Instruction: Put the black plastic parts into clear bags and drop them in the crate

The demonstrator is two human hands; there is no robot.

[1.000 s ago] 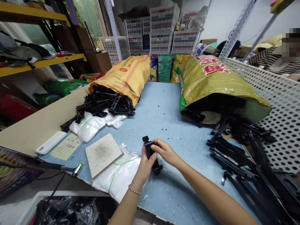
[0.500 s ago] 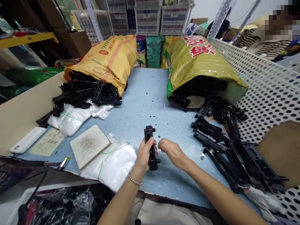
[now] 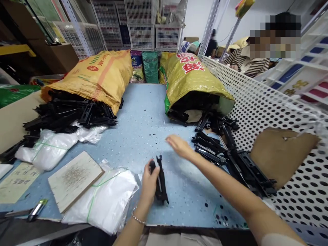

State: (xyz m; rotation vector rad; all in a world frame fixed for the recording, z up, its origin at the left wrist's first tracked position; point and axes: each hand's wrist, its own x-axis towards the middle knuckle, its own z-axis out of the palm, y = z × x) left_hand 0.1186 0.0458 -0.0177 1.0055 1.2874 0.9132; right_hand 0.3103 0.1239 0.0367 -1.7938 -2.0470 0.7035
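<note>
My left hand (image 3: 149,181) is closed round a long black plastic part (image 3: 161,182) above the front of the blue speckled table (image 3: 135,102). Two dark arms of the part stick up past my thumb; its exact kind is not clear. To the right and farther off, apart from the part, my right hand (image 3: 180,146) hovers over the table with its fingers bent together. Whatever may be between those fingers is hidden. Right of that hand lies a heap of black slotted parts (image 3: 241,164), several with fork-shaped ends.
A yellow sack (image 3: 102,73) and an olive-green sack (image 3: 197,78) spill black parts at the back. Left lie a white board (image 3: 74,177), bundled clear plastic bags (image 3: 110,196) and a knife-like tool (image 3: 37,210). A perforated white panel (image 3: 271,106) borders the right; a person (image 3: 251,61) is beyond it.
The view has swung to the right. My right hand has drawn away from my left hand. The black part in my left hand has turned and now shows two separate arms at its top.
</note>
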